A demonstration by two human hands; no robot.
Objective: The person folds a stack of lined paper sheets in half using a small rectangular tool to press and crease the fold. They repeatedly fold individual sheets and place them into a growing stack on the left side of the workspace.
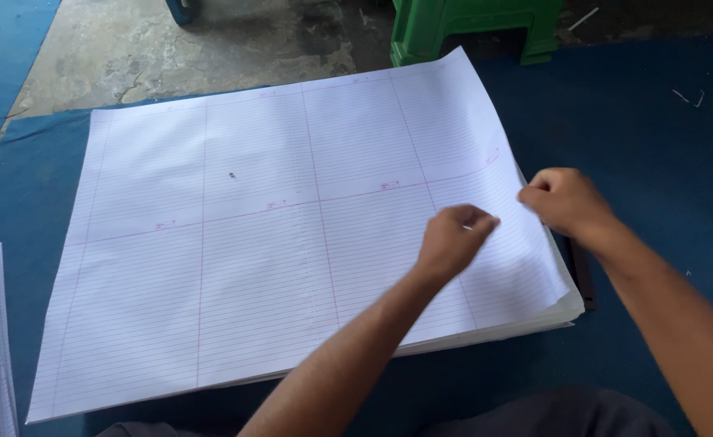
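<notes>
Paper stack (235,243) flat on blue mat (655,162); left hand (452,240) pressed on top sheet, fingers curled; right hand (567,202) pinched shut on sheet's right edge

A green plastic stool (473,24) stands beyond the blue mat (655,137).

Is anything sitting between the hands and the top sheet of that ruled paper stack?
Nothing visible does. The left hand rests on the top sheet near its right edge, and the right hand is at that edge. Only a tiny dark speck lies on the sheet, far to the left of both hands.
</notes>
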